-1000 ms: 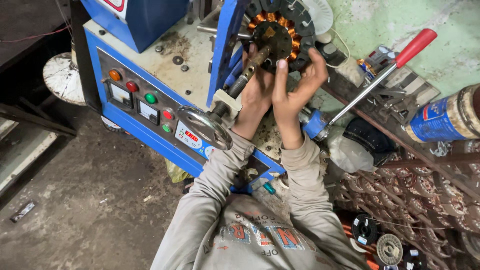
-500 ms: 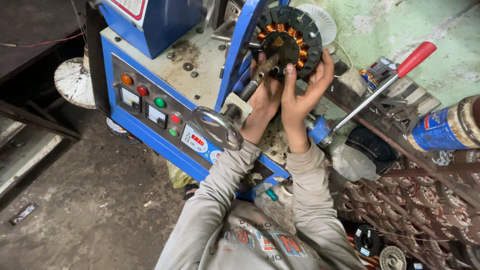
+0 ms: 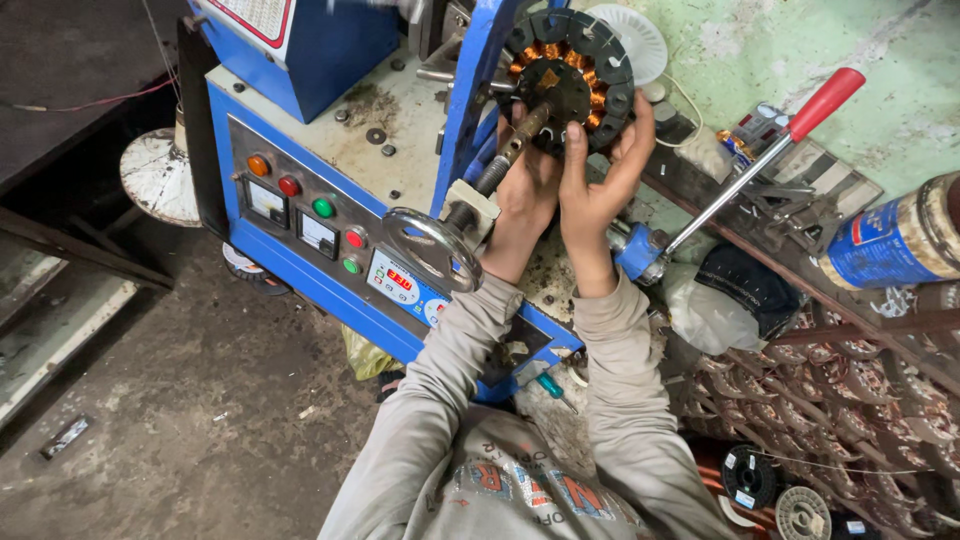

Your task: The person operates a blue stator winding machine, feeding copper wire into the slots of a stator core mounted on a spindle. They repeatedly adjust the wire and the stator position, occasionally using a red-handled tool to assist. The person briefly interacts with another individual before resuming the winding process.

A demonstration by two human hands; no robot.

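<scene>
Both hands (L (image 3: 527, 190), R (image 3: 597, 180)) grip stator (image 3: 566, 75).

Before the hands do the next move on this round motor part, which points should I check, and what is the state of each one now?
1. Both hands on the part: ok. Left hand and right hand touch the round motor part from below.
2. Part seated on the shaft: cannot tell; the hub hides the joint.
3. Copper coils undamaged: cannot tell, too small.
4. Fingers away from the handwheel: ok, it sits nearer the body than the hands.
5. Red-handled lever away from the hands: ok, it is to the right.
6. Machine stopped: cannot tell; panel lights glow.
</scene>
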